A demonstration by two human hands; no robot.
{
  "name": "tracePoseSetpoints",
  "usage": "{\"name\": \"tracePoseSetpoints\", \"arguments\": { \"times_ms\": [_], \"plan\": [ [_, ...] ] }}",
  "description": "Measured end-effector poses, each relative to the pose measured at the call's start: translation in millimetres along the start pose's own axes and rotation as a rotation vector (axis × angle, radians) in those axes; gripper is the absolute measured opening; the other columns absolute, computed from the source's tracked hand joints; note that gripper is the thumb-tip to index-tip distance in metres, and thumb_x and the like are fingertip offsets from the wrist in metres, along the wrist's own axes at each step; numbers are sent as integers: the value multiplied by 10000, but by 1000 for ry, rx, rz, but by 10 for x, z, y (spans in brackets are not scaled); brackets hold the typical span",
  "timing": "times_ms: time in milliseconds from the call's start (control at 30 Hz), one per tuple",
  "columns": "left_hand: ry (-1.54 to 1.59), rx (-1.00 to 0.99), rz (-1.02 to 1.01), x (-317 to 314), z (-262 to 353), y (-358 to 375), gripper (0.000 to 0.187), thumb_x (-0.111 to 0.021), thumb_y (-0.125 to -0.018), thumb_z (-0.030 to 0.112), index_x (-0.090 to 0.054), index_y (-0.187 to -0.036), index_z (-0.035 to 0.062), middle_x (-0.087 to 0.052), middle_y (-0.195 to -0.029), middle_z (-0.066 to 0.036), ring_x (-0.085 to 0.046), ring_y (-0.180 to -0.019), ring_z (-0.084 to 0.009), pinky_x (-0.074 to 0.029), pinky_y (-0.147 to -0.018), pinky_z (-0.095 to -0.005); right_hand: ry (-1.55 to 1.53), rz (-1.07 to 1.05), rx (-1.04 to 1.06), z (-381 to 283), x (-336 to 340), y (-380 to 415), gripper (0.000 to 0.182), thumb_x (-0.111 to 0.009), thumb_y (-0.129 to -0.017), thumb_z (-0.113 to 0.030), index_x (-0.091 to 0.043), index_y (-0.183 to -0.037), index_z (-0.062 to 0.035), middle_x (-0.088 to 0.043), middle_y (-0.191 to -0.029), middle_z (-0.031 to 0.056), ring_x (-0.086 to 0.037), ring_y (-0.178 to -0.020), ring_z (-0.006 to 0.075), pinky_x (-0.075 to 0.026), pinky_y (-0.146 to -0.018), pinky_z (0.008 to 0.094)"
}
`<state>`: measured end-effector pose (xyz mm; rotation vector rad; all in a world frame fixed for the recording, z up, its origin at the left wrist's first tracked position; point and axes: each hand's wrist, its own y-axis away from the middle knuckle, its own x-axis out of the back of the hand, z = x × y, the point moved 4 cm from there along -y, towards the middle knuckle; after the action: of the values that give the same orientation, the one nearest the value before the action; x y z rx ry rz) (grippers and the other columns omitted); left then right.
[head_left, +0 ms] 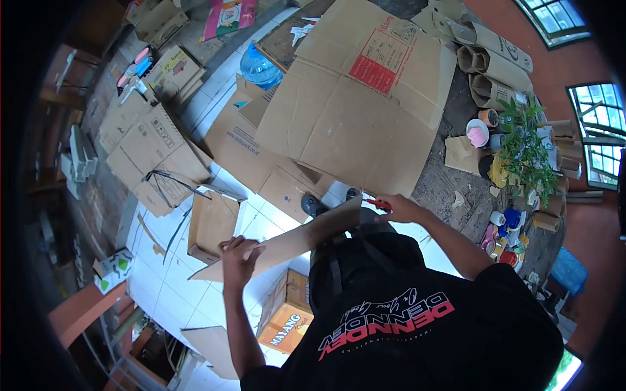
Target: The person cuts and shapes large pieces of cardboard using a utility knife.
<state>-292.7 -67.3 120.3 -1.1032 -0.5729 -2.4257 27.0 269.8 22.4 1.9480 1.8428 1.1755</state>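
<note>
A long strip of brown cardboard (287, 242) lies slantwise in front of my body, over my lap. My left hand (240, 259) grips its left part, fingers closed on the upper edge. At the strip's right end, my right hand (396, 209) is closed round a red-handled tool (379, 205), whose far end lies close to the cardboard's edge; whether they touch is unclear. Beyond my hands, a large flattened cardboard sheet (352, 111) with a red printed label rests over other cardboard.
An open box (214, 225) and an orange-printed carton (287, 322) stand on the tiled floor. Folded boxes (153, 153) are at the left. A water bottle (259, 67) is beyond. Plant (521, 146), paint jars (506, 257) and cardboard rolls (495, 58) are at the right.
</note>
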Motion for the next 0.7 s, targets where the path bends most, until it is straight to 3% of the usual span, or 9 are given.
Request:
{"name": "tracePoseSetpoints", "arguments": {
  "times_ms": [100,167,267,400,467,533,567,667,700],
  "plan": [
    [70,-103,287,717,-45,252,214,-838,-760,41,-703,-925,54,-702,-868,-79,-625,-833,-273,-437,-789,-390,-65,19,-4,-207,-274,-134,642,-850,-813,-474,-625,-1229,-40,-701,-1051,139,-660,-940,235,-507,-858,376],
    [236,154,345,1105,-428,421,136,-754,-891,47,-654,-976,12,-576,-768,0,-504,-711,-132,-403,-670,-290,-162,53,24,-524,-358,-126,679,-838,-802,-525,-618,-1233,-49,-709,-1040,110,-683,-965,228,-498,-866,375],
    [461,264,588,1464,-378,302,181,-602,-1058,196,-621,-944,56,-426,-704,88,-369,-621,-26,-290,-552,-217,-468,214,156,-701,-472,-249,639,-829,-830,-516,-598,-1223,-68,-698,-1069,85,-656,-986,204,-485,-943,345],
    [674,426,810,1177,-454,-186,232,-587,-1078,250,-595,-888,117,-405,-654,111,-336,-545,12,-224,-471,-203,-1041,134,180,-1044,-156,-289,583,-716,-929,-553,-514,-1234,-99,-703,-1131,115,-539,-706,108,-506,-698,276],
    [821,490,842,892,-310,-535,237,-597,-1069,278,-633,-913,103,-450,-683,99,-378,-594,-7,-284,-516,-209,-1249,165,251,-1073,-39,-278,603,-615,-954,-651,-481,-1191,-113,-675,-1032,63,-360,-541,48,-408,-488,239],
    [752,461,778,502,-348,-1082,315,-634,-1038,325,-672,-913,38,-560,-782,44,-464,-734,-68,-392,-656,-249,-1236,281,284,-1092,278,-178,595,-585,-959,-664,-483,-1173,-118,-624,-949,31,-377,-540,52,-417,-501,238],
    [699,371,761,359,-295,-1315,253,-644,-1039,316,-689,-931,92,-547,-732,73,-451,-650,-23,-358,-573,-208,-1228,335,300,-1137,441,-125,592,-571,-961,-670,-484,-1163,-120,-599,-907,15,-385,-540,54,-422,-507,238],
    [420,246,633,99,172,-1919,453,-669,-1003,392,-654,-873,-41,-529,-725,6,-442,-703,-108,-416,-647,-296,-1161,467,257,-968,610,-151,383,-735,-962,-408,-498,-1089,-135,-516,-818,-25,-412,-560,42,-399,-517,227],
    [404,308,523,42,384,-2066,458,-630,-1011,423,-700,-960,-27,-614,-739,-52,-559,-723,-150,-464,-701,-303,-1122,532,246,-874,647,-161,366,-772,-949,-352,-500,-1067,-137,-514,-811,-31,-417,-563,38,-390,-515,225]
  ]
}}
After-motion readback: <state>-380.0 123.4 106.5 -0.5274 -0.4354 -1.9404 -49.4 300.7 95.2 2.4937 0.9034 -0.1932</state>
